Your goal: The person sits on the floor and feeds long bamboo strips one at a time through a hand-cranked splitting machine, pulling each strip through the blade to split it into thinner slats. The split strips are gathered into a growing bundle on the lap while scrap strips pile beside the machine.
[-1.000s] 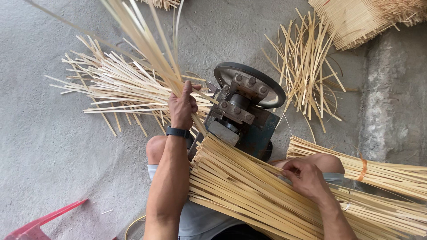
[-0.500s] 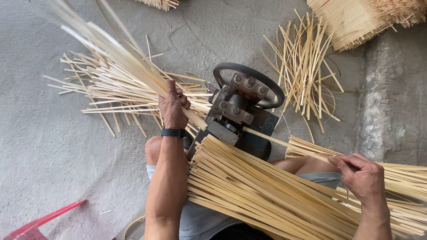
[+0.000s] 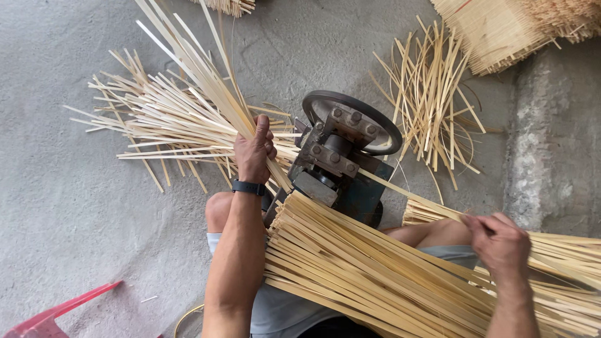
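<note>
My left hand (image 3: 253, 152), with a black wristband, is closed around a handful of pale bamboo strips (image 3: 191, 66) that fan up and to the left. A dark metal splitting machine with a round wheel (image 3: 344, 147) stands just right of that hand. A thick bundle of bamboo strips (image 3: 369, 269) lies across my lap. My right hand (image 3: 498, 241) pinches the end of one thin strip (image 3: 407, 191) that runs from the machine toward me, above the bundle.
A loose pile of split strips (image 3: 150, 122) lies on the grey concrete floor left of the machine. More strips (image 3: 432, 94) are scattered behind it, and stacked bundles (image 3: 501, 31) sit at the top right. A red plastic edge (image 3: 56, 310) shows at the bottom left.
My left hand swung its handful of strips left, then back up to the right. My right hand moved right off the lap bundle and took hold of a single strip.
</note>
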Demonstrator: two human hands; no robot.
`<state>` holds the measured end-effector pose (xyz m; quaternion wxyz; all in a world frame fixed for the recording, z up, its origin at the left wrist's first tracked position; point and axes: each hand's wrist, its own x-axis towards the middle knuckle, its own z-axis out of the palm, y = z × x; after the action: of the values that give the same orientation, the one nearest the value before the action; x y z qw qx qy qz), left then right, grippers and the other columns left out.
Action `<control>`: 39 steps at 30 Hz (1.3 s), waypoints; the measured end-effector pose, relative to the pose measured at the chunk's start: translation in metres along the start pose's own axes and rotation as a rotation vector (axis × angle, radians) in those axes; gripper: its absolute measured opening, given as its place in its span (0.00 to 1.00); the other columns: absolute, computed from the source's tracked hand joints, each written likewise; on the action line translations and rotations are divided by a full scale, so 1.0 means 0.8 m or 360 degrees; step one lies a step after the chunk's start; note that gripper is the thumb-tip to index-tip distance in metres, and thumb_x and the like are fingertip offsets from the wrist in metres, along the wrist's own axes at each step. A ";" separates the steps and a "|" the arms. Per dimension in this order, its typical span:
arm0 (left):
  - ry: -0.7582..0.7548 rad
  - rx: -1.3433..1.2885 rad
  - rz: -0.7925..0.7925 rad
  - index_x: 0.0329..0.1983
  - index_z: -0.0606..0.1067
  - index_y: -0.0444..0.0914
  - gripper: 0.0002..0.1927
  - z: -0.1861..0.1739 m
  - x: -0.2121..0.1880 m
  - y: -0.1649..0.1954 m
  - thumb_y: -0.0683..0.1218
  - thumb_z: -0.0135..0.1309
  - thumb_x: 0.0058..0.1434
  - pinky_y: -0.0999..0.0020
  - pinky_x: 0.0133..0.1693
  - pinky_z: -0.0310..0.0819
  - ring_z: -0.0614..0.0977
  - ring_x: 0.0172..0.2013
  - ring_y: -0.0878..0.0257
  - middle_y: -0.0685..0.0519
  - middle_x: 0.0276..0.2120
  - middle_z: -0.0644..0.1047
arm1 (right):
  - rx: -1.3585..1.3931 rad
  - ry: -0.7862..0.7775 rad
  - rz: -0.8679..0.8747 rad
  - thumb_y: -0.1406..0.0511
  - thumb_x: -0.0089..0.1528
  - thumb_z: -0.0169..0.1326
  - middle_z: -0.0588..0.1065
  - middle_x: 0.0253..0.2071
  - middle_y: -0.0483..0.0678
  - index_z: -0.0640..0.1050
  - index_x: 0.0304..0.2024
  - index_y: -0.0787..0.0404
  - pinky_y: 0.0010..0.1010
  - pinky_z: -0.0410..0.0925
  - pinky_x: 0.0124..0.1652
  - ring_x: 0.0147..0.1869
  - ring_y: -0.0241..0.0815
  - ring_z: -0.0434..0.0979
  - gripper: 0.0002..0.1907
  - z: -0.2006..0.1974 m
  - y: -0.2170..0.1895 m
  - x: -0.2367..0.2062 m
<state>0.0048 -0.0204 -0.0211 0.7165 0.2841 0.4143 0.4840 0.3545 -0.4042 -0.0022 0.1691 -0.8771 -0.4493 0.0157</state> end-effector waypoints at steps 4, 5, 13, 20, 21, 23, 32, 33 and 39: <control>0.0029 0.0161 0.0023 0.52 0.73 0.34 0.27 0.007 -0.001 -0.007 0.55 0.66 0.57 0.77 0.18 0.66 0.70 0.19 0.73 0.55 0.29 0.77 | 0.0181 -0.0157 -0.0047 0.52 0.65 0.58 0.79 0.29 0.43 0.85 0.36 0.56 0.29 0.72 0.25 0.26 0.38 0.77 0.16 0.037 -0.055 0.010; 0.0020 0.0193 0.0025 0.53 0.72 0.34 0.29 0.008 -0.002 -0.009 0.55 0.66 0.56 0.76 0.19 0.67 0.71 0.19 0.72 0.54 0.30 0.78 | 0.0298 -0.0156 -0.0129 0.52 0.66 0.57 0.80 0.30 0.43 0.85 0.37 0.56 0.29 0.73 0.28 0.27 0.38 0.78 0.16 0.042 -0.070 0.014; -0.0053 0.0246 -0.0022 0.52 0.73 0.33 0.28 0.008 -0.002 -0.010 0.56 0.65 0.57 0.77 0.21 0.66 0.69 0.20 0.73 0.48 0.37 0.83 | 0.0207 -0.0339 0.0029 0.51 0.62 0.59 0.83 0.34 0.46 0.86 0.42 0.54 0.34 0.74 0.33 0.34 0.43 0.83 0.17 0.027 -0.106 0.015; -0.0056 0.0204 -0.0054 0.46 0.71 0.35 0.22 0.006 0.005 -0.018 0.57 0.59 0.65 0.76 0.19 0.65 0.70 0.19 0.71 0.50 0.29 0.79 | 0.0451 -0.1170 0.0236 0.54 0.58 0.62 0.85 0.37 0.47 0.85 0.45 0.56 0.33 0.77 0.40 0.37 0.40 0.84 0.18 0.072 -0.093 -0.018; -0.0044 0.0187 -0.0064 0.45 0.71 0.35 0.21 0.004 0.007 -0.019 0.58 0.58 0.67 0.76 0.19 0.65 0.70 0.19 0.71 0.50 0.28 0.78 | 0.0463 -0.1124 0.0203 0.55 0.58 0.62 0.85 0.36 0.47 0.85 0.43 0.57 0.33 0.77 0.40 0.37 0.39 0.84 0.16 0.076 -0.090 -0.023; -0.0067 0.0167 -0.0041 0.45 0.73 0.37 0.19 0.001 0.009 -0.020 0.58 0.55 0.68 0.76 0.18 0.64 0.69 0.18 0.71 0.54 0.24 0.73 | 0.0487 -0.1032 0.0136 0.58 0.58 0.62 0.84 0.36 0.47 0.84 0.40 0.59 0.32 0.78 0.40 0.36 0.39 0.84 0.13 0.081 -0.084 -0.031; -0.0201 0.0239 0.0165 0.47 0.69 0.35 0.13 -0.012 0.014 -0.030 0.49 0.53 0.70 0.68 0.20 0.70 0.76 0.21 0.65 0.52 0.28 0.77 | 0.0553 -0.0908 0.0302 0.63 0.53 0.65 0.82 0.41 0.45 0.84 0.46 0.52 0.25 0.78 0.41 0.40 0.39 0.82 0.17 0.049 -0.060 -0.023; -0.0180 0.0342 0.0226 0.49 0.69 0.35 0.13 -0.011 0.014 -0.029 0.48 0.53 0.70 0.68 0.19 0.68 0.75 0.20 0.64 0.51 0.28 0.78 | 0.0539 -0.0876 0.0275 0.62 0.53 0.65 0.83 0.40 0.44 0.85 0.43 0.52 0.26 0.78 0.40 0.40 0.39 0.83 0.14 0.051 -0.068 -0.025; 0.0089 0.1942 0.1030 0.59 0.68 0.35 0.14 0.009 -0.020 0.007 0.44 0.50 0.73 0.54 0.25 0.73 0.80 0.26 0.53 0.46 0.26 0.78 | 0.0518 -0.0537 -0.0038 0.64 0.55 0.66 0.84 0.41 0.43 0.86 0.39 0.56 0.30 0.76 0.41 0.43 0.37 0.83 0.10 0.050 -0.106 -0.034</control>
<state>0.0059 -0.0329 -0.0078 0.2372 0.7332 0.5253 0.3609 0.2653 -0.3688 -0.0167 0.2311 -0.8178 -0.4731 0.2324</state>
